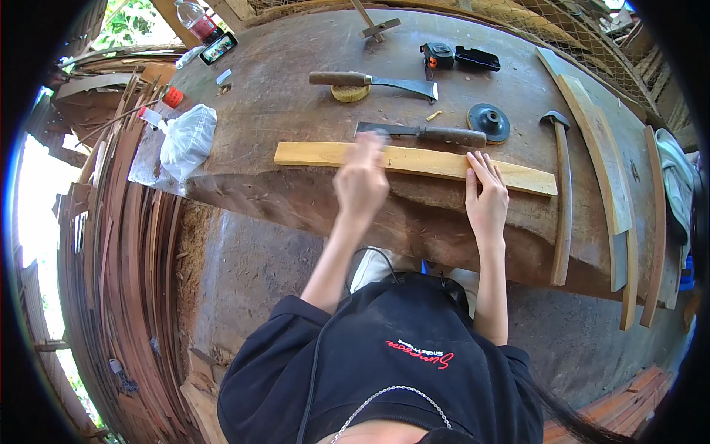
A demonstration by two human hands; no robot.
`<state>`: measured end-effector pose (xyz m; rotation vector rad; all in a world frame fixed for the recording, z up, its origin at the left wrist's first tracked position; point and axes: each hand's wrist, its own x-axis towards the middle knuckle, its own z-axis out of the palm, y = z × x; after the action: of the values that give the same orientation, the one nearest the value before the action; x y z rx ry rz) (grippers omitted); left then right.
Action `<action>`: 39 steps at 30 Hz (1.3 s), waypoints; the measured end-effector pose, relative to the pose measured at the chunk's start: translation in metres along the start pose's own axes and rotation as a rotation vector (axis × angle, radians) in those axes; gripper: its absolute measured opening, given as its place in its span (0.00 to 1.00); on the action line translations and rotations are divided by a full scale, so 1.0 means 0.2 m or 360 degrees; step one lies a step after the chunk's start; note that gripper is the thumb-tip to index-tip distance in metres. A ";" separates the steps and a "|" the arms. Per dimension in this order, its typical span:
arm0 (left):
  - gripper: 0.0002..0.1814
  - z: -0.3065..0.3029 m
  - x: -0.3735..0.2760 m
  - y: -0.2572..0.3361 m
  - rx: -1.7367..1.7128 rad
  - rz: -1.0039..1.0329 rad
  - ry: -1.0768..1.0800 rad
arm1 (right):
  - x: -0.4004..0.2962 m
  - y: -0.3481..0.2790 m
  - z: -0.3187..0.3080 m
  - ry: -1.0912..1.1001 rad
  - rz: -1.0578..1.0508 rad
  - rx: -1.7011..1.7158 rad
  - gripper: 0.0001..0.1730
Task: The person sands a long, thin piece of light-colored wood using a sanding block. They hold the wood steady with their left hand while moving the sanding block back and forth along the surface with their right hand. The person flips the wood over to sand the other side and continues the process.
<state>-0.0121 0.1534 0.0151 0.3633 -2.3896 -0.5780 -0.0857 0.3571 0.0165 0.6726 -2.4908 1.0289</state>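
Observation:
A pale wooden board [424, 159] lies along the near edge of the workbench [266, 105]. My right hand [488, 191] presses on its right part, fingers over the top face and thumb near the front edge. My left hand [361, 186] is over the board's left half, blurred by motion. Something greyish shows at its fingertips, too smeared to identify. Just behind the board lies a chisel [452, 135] with a wooden handle, its blade partly behind my left fingers. To the right of the board is a hammer [563, 200] with a long wooden handle.
Farther back are a second wooden-handled chisel [338, 79] resting on a yellow round pad [350, 93], a black backing pad [488, 123], a tape measure [438, 55] and a marking gauge [380, 28]. Long boards [596, 150] line the right; a plastic bag [188, 141] sits left.

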 end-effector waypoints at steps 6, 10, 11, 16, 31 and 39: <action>0.19 0.21 -0.10 0.24 -0.0084 0.0339 -0.0185 | 0.01 0.00 -0.01 -0.0018 0.0015 0.0042 0.15; 0.19 0.05 -0.04 -0.01 0.0182 0.0252 -0.0106 | 0.00 -0.01 -0.02 -0.0002 0.0032 0.0053 0.15; 0.18 0.01 -0.03 -0.10 0.0202 0.0201 -0.0028 | 0.00 -0.01 -0.01 0.0000 0.0032 0.0058 0.15; 0.17 -0.18 0.05 -0.24 -0.0008 -0.0057 0.0042 | 0.00 -0.01 -0.01 0.0012 0.0032 0.0040 0.15; 0.16 -0.19 0.06 -0.40 0.0180 -0.0202 0.0361 | -0.01 0.00 0.00 0.0030 0.0015 0.0045 0.15; 0.12 -0.21 0.08 -0.28 0.0486 -0.0359 0.0407 | -0.01 0.00 0.00 0.0009 0.0006 0.0036 0.16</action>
<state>0.0099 0.0863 0.0249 0.7984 -2.2013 -0.2425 -0.0850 0.3581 0.0153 0.6713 -2.4799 1.0601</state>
